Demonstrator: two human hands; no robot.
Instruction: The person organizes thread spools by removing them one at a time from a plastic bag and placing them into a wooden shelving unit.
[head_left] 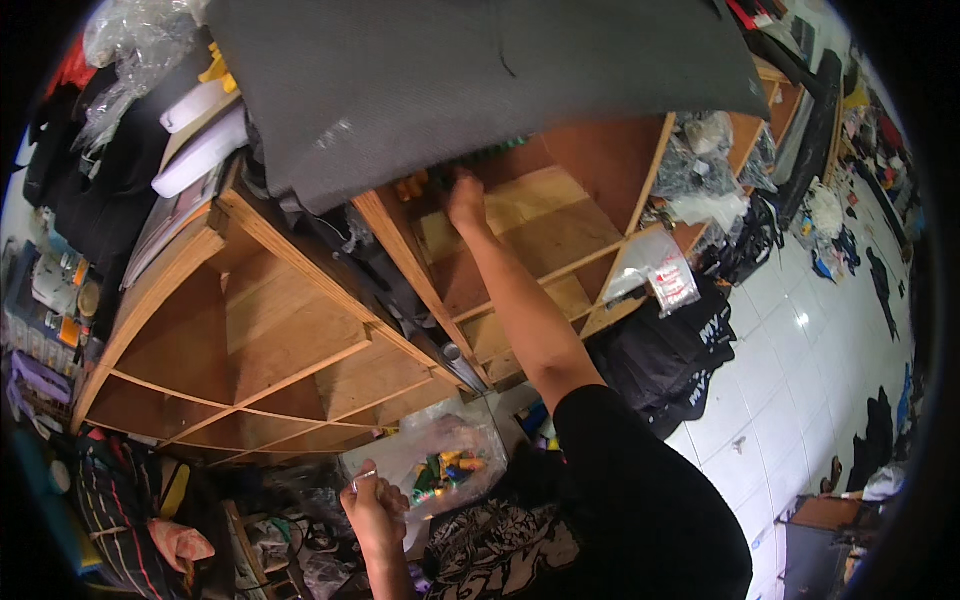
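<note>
My left hand [375, 507] is closed on the edge of a clear plastic bag [465, 428], low in front of my body. Inside the bag lie several small green, yellow and orange pieces [445, 472] that look like thread spools. Stretched forward, my right arm reaches into an upper compartment of a wooden shelf [575, 262]. There my right hand [466, 203] has its fingers curled, close to small orange pieces [410, 187] and green pieces [500, 148] at the back. Shadow hides what its fingertips hold, if anything.
Dark grey sheet material [480, 80] drapes over the shelf top. Left of it stands another wooden shelf [290, 330] with open compartments. Plastic-wrapped goods [700, 165] fill the right compartments. Black packed garments [670, 350] lie on the white tiled floor [760, 400]. A striped cloth [115, 510] hangs lower left.
</note>
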